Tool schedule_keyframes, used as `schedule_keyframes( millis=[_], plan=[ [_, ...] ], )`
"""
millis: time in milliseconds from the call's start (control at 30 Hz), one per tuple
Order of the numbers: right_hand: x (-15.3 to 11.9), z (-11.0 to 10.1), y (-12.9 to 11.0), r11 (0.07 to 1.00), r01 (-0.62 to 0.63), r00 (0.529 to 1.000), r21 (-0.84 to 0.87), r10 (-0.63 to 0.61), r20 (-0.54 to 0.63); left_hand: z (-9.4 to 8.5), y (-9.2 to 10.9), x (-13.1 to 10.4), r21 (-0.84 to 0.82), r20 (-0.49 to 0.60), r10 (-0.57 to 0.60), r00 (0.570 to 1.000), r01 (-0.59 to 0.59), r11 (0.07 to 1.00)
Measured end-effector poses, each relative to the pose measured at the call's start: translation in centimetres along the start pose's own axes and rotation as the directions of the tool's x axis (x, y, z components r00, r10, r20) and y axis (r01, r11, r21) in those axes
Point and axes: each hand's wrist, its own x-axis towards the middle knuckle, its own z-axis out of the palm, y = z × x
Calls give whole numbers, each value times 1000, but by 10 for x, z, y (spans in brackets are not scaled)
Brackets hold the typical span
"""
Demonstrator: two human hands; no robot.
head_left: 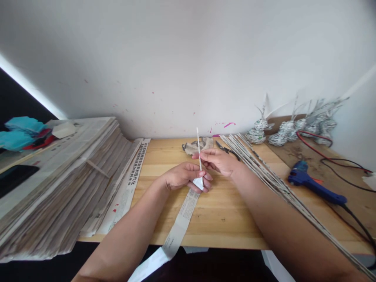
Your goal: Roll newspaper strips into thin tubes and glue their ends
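Note:
Between my hands, above the middle of the wooden table, a newspaper strip (182, 219) is rolled at its upper end into a thin paper stick (197, 140). My left hand (186, 175) is closed on the strip where it meets the stick, thumb on top and fingers underneath. Higher up, my right hand (217, 160) pinches the stick between thumb and fingers. The stick points up and away from me. From my left hand the flat strip trails down over the table's front edge.
A tall newspaper stack (96, 176) fills the left, with a dark phone (17, 178) on top. Black-handled scissors (225, 149) and a crumpled cloth (194, 147) lie behind my hands. Right are long paper sticks (264, 172), a blue glue gun (317, 188) and woven paper figures (258, 131).

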Motion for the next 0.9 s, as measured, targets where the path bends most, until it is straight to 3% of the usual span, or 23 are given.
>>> schedule_keyframes(
  millis=[300,500,567,733,900],
  plan=[
    [3,8,-4,992,-15,974,127,43,-222,5,1,-1,83,23,-33,999,31,996],
    [-2,1,-4,997,-25,1000,69,26,-5,7,4,-2,82,9,-33,999,32,996],
    [-1,0,-3,998,-26,999,56,27,-19,7,3,-2,92,19,-38,999,36,995],
    [3,2,-3,993,-25,978,112,48,-202,6,1,0,131,45,-47,998,41,991],
    [-1,-1,-5,997,-48,999,58,48,-12,6,1,0,87,-10,-28,1000,29,996]
  ],
)
